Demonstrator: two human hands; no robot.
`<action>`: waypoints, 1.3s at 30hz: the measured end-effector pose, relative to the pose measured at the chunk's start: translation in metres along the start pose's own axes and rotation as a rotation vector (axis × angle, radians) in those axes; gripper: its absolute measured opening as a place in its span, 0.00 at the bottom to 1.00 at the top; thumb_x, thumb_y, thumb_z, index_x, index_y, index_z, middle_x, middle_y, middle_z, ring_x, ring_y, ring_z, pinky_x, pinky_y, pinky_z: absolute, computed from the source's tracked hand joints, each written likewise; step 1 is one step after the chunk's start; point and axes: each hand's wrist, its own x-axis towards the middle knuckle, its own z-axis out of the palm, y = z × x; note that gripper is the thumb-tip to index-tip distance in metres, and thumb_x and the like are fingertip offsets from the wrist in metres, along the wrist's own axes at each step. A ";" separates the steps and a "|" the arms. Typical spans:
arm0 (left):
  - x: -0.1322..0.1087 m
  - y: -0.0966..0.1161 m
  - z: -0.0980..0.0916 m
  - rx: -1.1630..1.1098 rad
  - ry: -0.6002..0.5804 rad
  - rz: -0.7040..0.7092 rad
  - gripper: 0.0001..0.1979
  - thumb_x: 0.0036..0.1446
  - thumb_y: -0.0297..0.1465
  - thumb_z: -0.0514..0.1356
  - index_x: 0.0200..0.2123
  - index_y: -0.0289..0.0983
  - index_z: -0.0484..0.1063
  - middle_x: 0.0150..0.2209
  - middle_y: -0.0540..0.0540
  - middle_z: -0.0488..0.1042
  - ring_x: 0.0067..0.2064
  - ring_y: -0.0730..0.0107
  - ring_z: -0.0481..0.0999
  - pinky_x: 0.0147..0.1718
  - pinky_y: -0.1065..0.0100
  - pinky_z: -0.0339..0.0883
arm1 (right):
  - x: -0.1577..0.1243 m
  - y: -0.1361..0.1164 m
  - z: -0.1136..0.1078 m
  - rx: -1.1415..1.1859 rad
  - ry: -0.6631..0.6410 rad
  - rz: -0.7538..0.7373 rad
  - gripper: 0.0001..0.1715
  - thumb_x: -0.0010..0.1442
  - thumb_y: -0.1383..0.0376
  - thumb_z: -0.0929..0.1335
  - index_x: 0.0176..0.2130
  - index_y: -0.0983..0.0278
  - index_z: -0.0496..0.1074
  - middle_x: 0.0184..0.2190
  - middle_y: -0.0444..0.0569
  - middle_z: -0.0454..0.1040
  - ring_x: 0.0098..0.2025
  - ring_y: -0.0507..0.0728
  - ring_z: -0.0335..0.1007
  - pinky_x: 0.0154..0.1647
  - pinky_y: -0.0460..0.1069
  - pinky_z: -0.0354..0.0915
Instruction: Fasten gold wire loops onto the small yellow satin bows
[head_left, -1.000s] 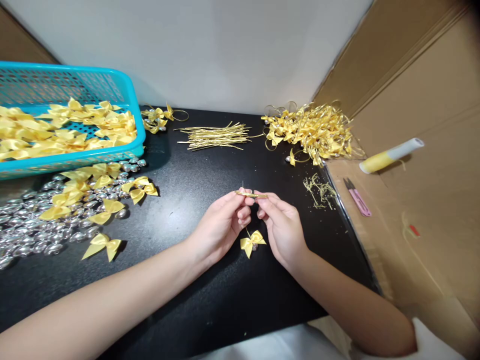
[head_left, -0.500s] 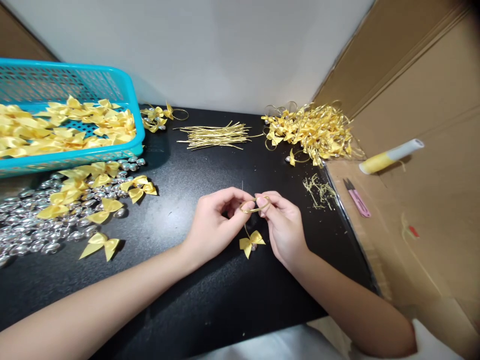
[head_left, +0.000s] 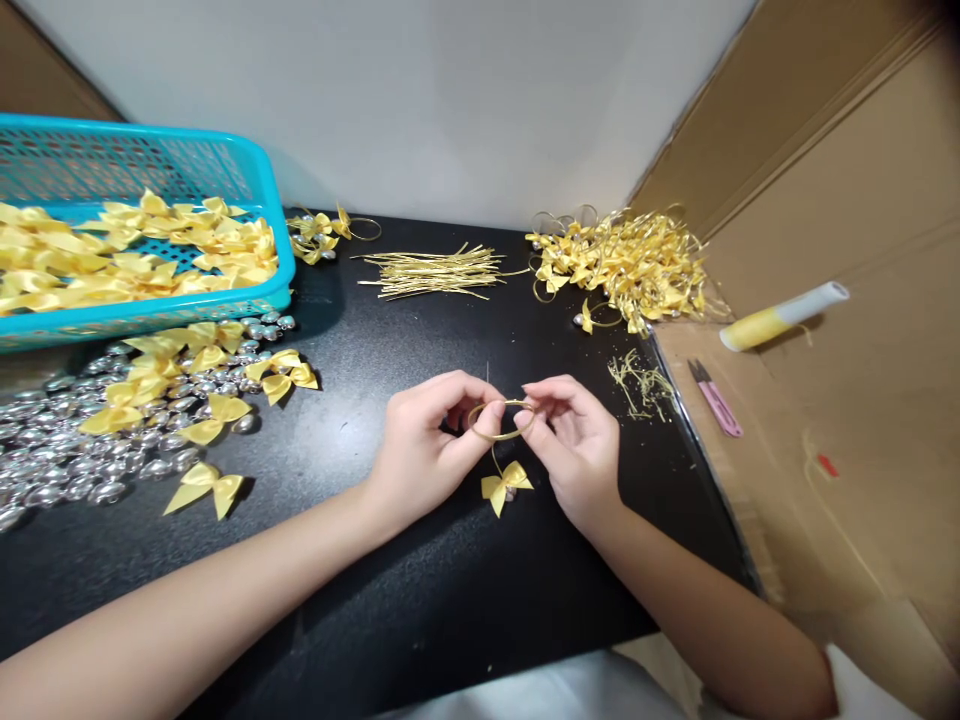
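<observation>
My left hand [head_left: 427,450] and my right hand [head_left: 577,450] meet over the middle of the black table [head_left: 450,590]. Between their fingertips they pinch a gold wire [head_left: 501,420] bent into a round loop. A small yellow ribbon bow [head_left: 507,485] hangs from the loop's stem, down between the two hands, with a small silver bead at its knot. Both hands have thumb and fingers pressed on the loop's sides.
A turquoise basket [head_left: 255,180] of yellow bows stands far left. Silver beads [head_left: 67,465] and loose bows [head_left: 204,487] lie below it. A bundle of gold wires [head_left: 435,272] and a pile of finished looped bows [head_left: 626,262] lie at the back. Pink snips [head_left: 714,397] and a yellow-white tube [head_left: 784,314] rest on cardboard at right.
The gold wire, held straight between my fingertips a second ago, is now curved into a closed round loop. My hands have dropped slightly and the bow stays hanging between them.
</observation>
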 end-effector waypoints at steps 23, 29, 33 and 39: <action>-0.003 0.001 0.001 -0.005 -0.003 -0.039 0.06 0.59 0.29 0.61 0.31 0.35 0.76 0.26 0.49 0.77 0.25 0.76 0.71 0.25 0.74 0.63 | -0.001 0.001 0.002 0.084 0.060 0.087 0.02 0.58 0.66 0.72 0.32 0.60 0.76 0.29 0.43 0.73 0.32 0.50 0.68 0.32 0.47 0.64; -0.003 0.001 0.001 -0.017 0.007 -0.023 0.05 0.59 0.28 0.61 0.30 0.35 0.75 0.26 0.48 0.77 0.25 0.76 0.71 0.25 0.74 0.63 | 0.001 0.000 0.005 0.129 0.071 0.174 0.03 0.56 0.64 0.72 0.31 0.60 0.76 0.29 0.44 0.74 0.30 0.50 0.69 0.31 0.47 0.65; -0.003 0.002 0.001 0.013 0.020 -0.012 0.06 0.59 0.28 0.60 0.29 0.35 0.75 0.25 0.49 0.76 0.24 0.76 0.71 0.25 0.74 0.62 | 0.001 -0.001 0.004 0.069 0.049 0.172 0.04 0.57 0.63 0.71 0.30 0.61 0.74 0.27 0.43 0.72 0.29 0.50 0.66 0.30 0.47 0.64; -0.004 0.001 0.000 0.033 0.024 -0.024 0.07 0.59 0.29 0.60 0.29 0.36 0.74 0.25 0.50 0.76 0.24 0.76 0.70 0.25 0.74 0.62 | 0.000 -0.003 0.001 -0.083 -0.002 0.076 0.05 0.58 0.65 0.70 0.30 0.61 0.71 0.27 0.43 0.70 0.29 0.51 0.64 0.31 0.48 0.62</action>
